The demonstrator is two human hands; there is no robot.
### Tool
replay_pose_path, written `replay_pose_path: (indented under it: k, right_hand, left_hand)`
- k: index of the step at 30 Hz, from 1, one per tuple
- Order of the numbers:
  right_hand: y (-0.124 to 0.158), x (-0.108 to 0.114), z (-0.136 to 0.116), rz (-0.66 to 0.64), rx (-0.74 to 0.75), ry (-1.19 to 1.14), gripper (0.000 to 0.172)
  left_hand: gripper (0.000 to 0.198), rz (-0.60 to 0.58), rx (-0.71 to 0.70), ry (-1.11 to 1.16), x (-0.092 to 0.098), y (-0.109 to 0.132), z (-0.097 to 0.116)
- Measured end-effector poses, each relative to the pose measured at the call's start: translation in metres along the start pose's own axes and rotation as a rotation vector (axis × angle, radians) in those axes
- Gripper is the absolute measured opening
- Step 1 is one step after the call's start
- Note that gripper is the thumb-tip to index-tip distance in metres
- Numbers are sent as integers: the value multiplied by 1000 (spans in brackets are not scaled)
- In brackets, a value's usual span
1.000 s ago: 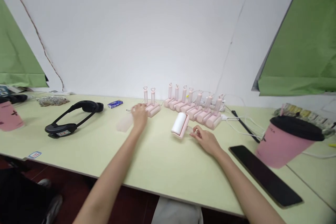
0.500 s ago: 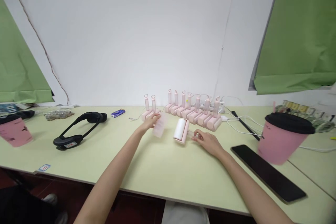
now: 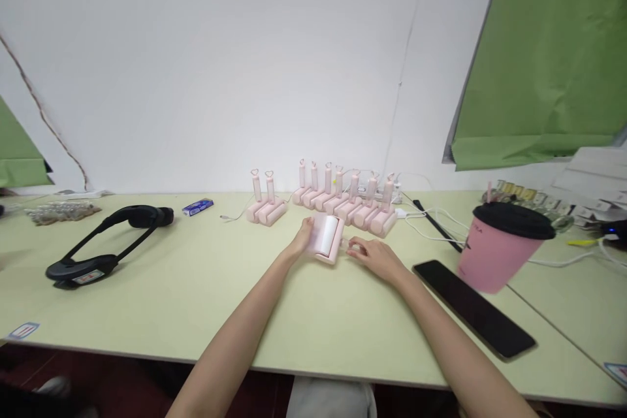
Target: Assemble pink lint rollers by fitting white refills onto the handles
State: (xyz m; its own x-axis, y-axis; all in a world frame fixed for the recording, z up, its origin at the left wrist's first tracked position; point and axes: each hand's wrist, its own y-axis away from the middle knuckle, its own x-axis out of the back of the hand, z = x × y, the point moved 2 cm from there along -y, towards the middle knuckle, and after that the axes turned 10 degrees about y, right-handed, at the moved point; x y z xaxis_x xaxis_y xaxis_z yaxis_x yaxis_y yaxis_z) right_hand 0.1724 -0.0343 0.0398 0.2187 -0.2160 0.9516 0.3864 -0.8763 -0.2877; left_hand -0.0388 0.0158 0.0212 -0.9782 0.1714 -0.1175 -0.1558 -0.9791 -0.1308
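Note:
A lint roller (image 3: 326, 243) with a white sticky roll and a pink holder is over the table in front of me. My right hand (image 3: 376, 257) has its fingers closed on the roller's clear handle. From the left, my left hand (image 3: 300, 240) pinches a thin translucent pink cover (image 3: 316, 230). The cover overlaps the left side of the white roll; whether it touches the roll I cannot tell. Behind my hands, several pink lint rollers (image 3: 345, 208) stand in a row with handles upright, and two more pink rollers (image 3: 267, 208) stand to their left.
On the right lie a black phone (image 3: 473, 308) and a pink cup (image 3: 499, 251) with a black lid. White cables (image 3: 426, 235) run behind them. A black headset (image 3: 105, 245) and a blue packet (image 3: 197, 207) are on the left. The table edge (image 3: 274, 366) is near me.
My left hand has brought the cover rightward, from beside the lint roller to against or over its white roll. My right hand still holds the handle. The camera view has turned right.

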Motion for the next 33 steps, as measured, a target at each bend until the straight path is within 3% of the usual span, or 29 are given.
replay_pose_path:
  k: [4, 15, 33]
  right_hand:
    - [0, 1, -4, -19, 34, 50, 43]
    - [0, 9, -7, 55, 56, 71, 41]
    - [2, 16, -4, 46, 41, 71, 43]
  left_hand:
    - [55, 79, -56, -157, 0, 9, 9]
    - [45, 90, -197, -88, 1, 9, 26]
    - [43, 69, -211, -136, 6, 11, 30]
